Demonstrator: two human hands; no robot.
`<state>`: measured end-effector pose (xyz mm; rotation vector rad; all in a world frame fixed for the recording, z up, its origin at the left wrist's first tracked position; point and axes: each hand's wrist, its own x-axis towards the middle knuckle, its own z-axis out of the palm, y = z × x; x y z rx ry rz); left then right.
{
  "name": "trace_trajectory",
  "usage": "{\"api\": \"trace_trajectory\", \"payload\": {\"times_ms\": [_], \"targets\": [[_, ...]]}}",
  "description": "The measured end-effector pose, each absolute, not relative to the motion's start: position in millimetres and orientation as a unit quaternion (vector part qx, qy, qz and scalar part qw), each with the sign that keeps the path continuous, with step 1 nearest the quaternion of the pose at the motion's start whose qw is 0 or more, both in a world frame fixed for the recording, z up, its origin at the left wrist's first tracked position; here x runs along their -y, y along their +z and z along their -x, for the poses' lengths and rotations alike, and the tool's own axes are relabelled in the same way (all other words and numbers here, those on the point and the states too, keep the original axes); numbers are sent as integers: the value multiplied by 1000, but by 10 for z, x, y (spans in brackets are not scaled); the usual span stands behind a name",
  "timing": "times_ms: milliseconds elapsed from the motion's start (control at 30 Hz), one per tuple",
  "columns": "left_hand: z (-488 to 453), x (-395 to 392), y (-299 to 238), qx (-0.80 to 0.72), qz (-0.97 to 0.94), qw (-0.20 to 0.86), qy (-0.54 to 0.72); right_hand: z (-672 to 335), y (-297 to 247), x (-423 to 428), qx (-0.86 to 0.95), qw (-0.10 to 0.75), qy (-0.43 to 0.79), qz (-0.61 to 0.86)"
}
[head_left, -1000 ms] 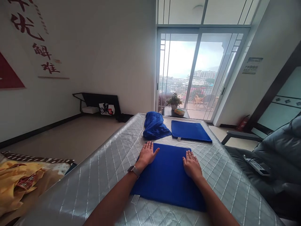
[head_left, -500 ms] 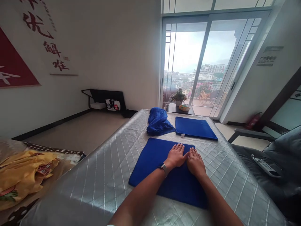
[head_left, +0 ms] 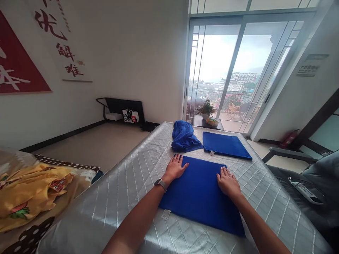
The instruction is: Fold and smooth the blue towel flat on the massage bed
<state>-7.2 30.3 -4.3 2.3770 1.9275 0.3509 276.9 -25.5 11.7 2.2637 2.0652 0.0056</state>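
Both our hands lie flat on the blue cloth (head_left: 200,194), which is spread smooth on the table (head_left: 127,190) in front of us. Our left hand (head_left: 177,168) covers its far left corner, the right hand (head_left: 229,181) its right edge near the far corner; the fingers of each are straight and close together, gripping nothing, with the left thumb held out wide. The cloth's near edge runs clear between our forearms, a white tag (head_left: 166,214) sticking out at the near left corner.

Bare quilted cover leaves broad room to the cloth's left and right. Ahead there is only a narrow strip: the crumpled cloth (head_left: 184,137) sits just beyond our left fingertips, and the second cloth (head_left: 226,144) lies flat past our right. Whether those two touch, we cannot tell.

Off the table, yellow fabric (head_left: 39,190) is heaped to our left, and an armchair (head_left: 284,173) with a white device (head_left: 308,192) on its seat stands close along the right side.
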Motion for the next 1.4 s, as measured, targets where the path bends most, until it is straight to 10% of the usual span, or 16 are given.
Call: {"api": "trace_trajectory", "payload": {"times_ms": [733, 1100, 1400], "targets": [[114, -362, 3, -676, -729, 8, 106, -2808, -20, 13, -675, -52, -5, -736], [-1780, -81, 4, -428, -881, 67, 188, -2871, -41, 76, -702, -27, 14, -712], [-558, -294, 9, -575, -807, 62, 120, -2823, -31, 19, -678, -56, -4, -733]]}}
